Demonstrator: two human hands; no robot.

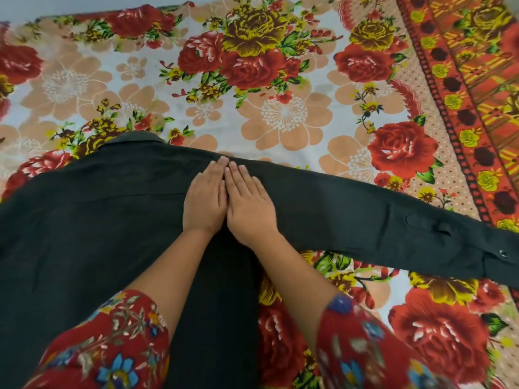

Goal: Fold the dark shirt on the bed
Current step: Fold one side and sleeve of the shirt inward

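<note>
While the dark, almost black long-sleeved collared shirt point(84, 220) lies spread flat across the near part of the bed, both bare hands rest on it palm down, side by side, at the place where the body of the garment meets its outstretched sleeve. The left hand point(204, 200) and the right hand point(250, 207) touch along their inner edges; all visible fingers are straight, held together and pressed flat on the cloth, so neither hand grasps or pinches anything. The fingertips reach almost to the far edge of the shirt. The collar point(134, 137) shows at the far left of the garment; the body fills the left and lower centre of the view and runs beneath the forearms toward the person; the long sleeve point(379, 217) extends to the right, laid flat, ending in a cuff point(500, 265) with a small round button point(503, 253) at the right edge of the view. Under the garment lies the printed floral bedsheet point(283, 113), pale-grounded with red roses, yellow roses and peach blossoms, bordered at the right by a patterned orange-red band point(463, 88). The person's forearms emerge from red printed sleeves point(112, 346) bearing blue and beige flowers
</note>
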